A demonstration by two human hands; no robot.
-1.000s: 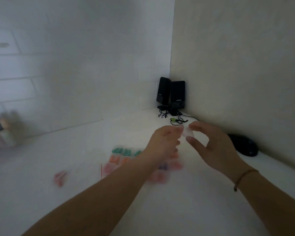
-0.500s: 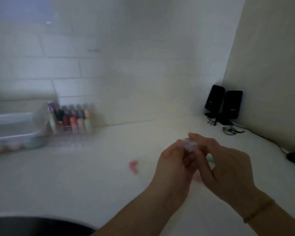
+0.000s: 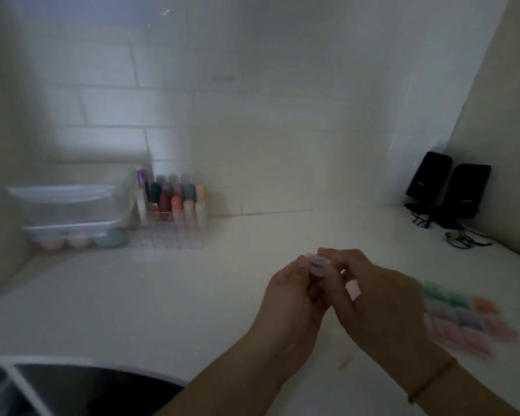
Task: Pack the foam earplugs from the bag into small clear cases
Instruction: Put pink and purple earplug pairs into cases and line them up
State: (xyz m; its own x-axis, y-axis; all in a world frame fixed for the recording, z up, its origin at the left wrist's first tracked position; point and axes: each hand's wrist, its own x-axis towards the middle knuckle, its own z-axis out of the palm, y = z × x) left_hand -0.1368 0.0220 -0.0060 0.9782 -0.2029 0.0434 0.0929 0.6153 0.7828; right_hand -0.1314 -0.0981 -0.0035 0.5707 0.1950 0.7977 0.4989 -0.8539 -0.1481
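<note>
Left hand (image 3: 293, 291) and right hand (image 3: 373, 298) raised over the white bench (image 3: 162, 295), each grip pinching 1 small clear case (image 3: 318, 263) between fingertips. Blurred bag of coloured earplugs (image 3: 469, 319) flat toward right edge.

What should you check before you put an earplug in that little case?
1. Both hands grip the case: left hand and right hand pinch it, ok.
2. Case held above the counter: ok.
3. Lid open: cannot tell, too blurry.
4. Case empty: cannot tell.
5. Earplugs close by: ok, beside the right hand.
6. A hand free to pick one up: not ok, both are busy.
</note>
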